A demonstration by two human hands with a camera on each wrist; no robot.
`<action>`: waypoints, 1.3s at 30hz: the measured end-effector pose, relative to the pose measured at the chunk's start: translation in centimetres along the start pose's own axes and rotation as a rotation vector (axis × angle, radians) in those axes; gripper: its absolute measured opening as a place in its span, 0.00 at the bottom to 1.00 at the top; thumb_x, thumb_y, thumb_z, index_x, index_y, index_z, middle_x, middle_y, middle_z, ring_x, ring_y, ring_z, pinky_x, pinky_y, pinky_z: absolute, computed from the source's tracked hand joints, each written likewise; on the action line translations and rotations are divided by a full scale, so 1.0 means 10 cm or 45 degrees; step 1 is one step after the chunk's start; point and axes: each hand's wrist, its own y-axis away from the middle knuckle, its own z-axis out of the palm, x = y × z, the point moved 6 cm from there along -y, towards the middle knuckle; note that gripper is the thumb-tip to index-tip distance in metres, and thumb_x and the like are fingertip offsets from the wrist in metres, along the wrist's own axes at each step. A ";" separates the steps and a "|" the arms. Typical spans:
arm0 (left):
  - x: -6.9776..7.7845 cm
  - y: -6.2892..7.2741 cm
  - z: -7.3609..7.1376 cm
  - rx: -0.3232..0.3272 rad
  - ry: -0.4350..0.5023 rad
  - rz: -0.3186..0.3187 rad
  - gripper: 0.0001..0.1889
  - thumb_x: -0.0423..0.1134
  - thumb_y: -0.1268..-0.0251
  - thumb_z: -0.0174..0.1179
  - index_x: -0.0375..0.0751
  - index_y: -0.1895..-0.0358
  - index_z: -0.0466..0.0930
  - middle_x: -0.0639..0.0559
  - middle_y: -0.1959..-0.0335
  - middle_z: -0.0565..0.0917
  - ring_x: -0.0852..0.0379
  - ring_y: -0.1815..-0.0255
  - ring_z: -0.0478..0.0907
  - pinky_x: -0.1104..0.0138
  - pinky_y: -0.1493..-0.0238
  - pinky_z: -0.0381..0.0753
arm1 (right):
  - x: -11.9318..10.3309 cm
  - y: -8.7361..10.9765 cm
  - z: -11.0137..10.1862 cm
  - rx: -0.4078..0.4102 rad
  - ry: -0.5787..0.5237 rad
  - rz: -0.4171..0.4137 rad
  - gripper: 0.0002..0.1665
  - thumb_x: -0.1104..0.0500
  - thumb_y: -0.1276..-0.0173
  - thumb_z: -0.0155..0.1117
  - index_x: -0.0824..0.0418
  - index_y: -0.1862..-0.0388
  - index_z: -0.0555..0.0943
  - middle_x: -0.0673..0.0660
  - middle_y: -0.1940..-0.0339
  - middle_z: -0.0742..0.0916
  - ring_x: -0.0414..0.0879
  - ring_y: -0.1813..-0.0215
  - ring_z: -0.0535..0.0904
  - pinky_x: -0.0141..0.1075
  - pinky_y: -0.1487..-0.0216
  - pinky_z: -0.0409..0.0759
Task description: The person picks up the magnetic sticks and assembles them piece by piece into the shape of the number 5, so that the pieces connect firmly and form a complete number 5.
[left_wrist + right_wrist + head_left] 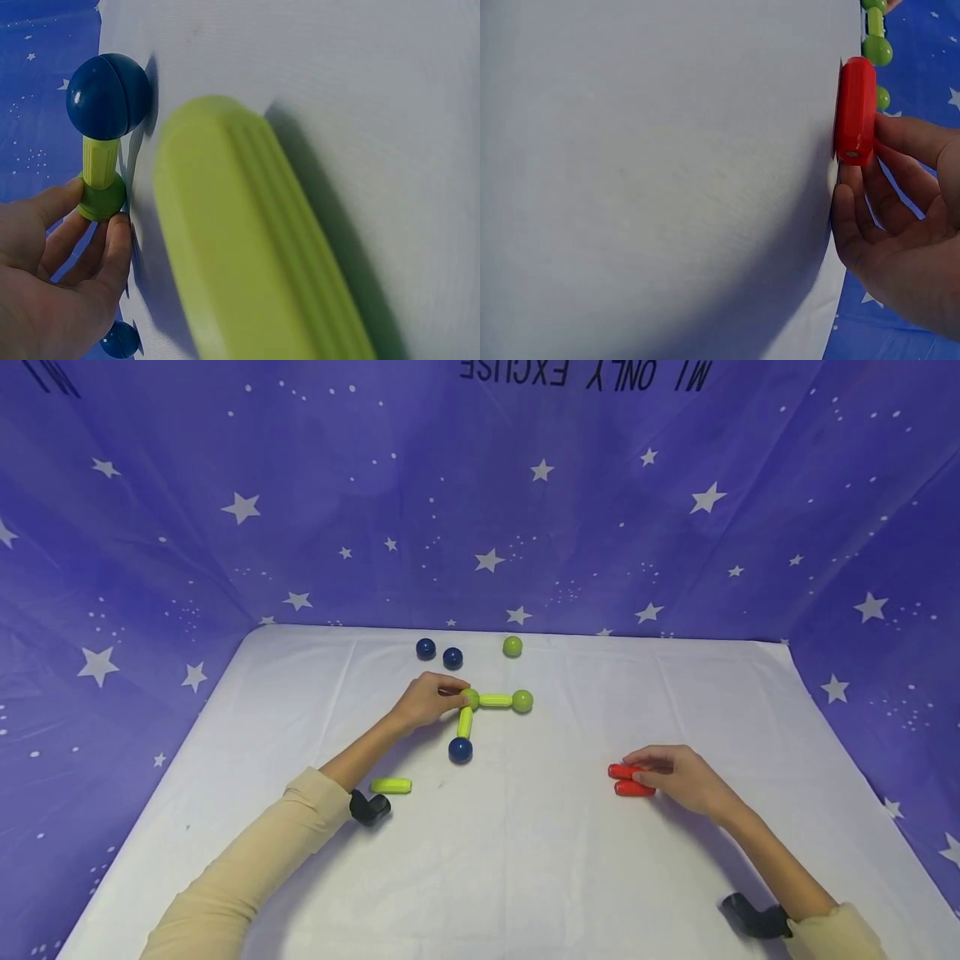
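Observation:
My left hand [429, 700] pinches a green ball [103, 201] at the corner of an L-shaped joined piece. From that ball one yellow-green rod [496, 701] runs right to another green ball [522, 701]. A second yellow-green rod [465, 723] leads toward the near side and ends in a dark blue ball [461, 750]. Over on the right, my right hand [686, 779] holds the farther red rod [621, 771] between thumb and fingers. Another red rod [633, 788] lies alongside it on the near side.
Two dark blue balls, one at the left [426, 649] and one beside it [452, 658], sit near the far table edge with a green ball [512, 647]. One loose yellow-green rod [392, 786] lies by the left wrist. Purple star-printed cloth [420, 527] surrounds the white table [540, 868].

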 end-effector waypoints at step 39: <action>0.01 0.01 0.01 -0.010 0.022 -0.008 0.19 0.39 0.32 0.65 0.34 0.41 0.82 0.43 0.48 0.85 0.46 0.44 0.80 0.57 0.43 0.77 | -1.16 -0.69 0.87 -0.099 -0.081 -0.259 0.13 0.66 0.34 0.68 0.59 0.52 0.88 0.50 0.57 0.88 0.46 0.55 0.81 0.45 0.47 0.79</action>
